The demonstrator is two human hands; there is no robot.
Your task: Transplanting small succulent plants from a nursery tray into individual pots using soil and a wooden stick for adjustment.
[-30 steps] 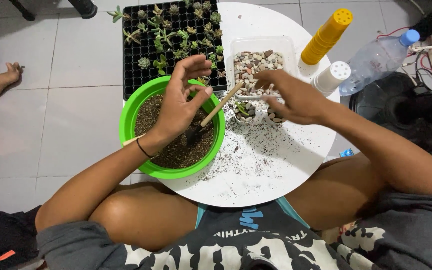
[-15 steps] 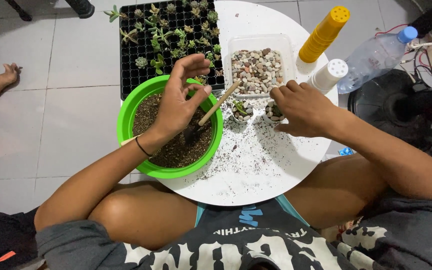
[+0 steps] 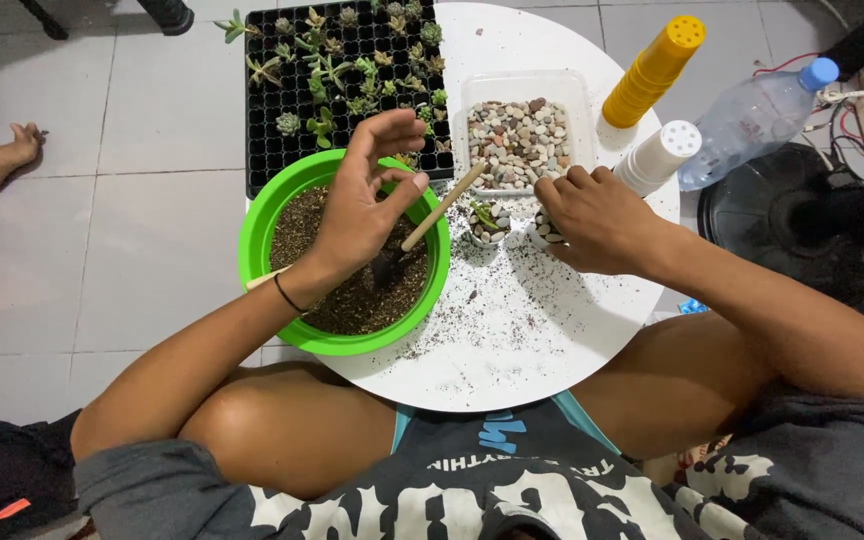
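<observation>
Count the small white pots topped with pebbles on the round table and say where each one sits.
2. One small pot stands open beside the green bowl, holding a succulent. The other pot sits right of it, mostly covered by the right hand. More may be hidden under the hands.

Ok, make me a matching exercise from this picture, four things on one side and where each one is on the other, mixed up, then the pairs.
Things:
1. small trowel
2. pebbles
3. right hand
4. succulent cuttings

Places:
A. in the clear tray
B. on a small pebble-topped pot
C. in the black cell tray
D. leaning in the green bowl of soil

Pairs: 1-D, 2-A, 3-B, 4-C
</observation>
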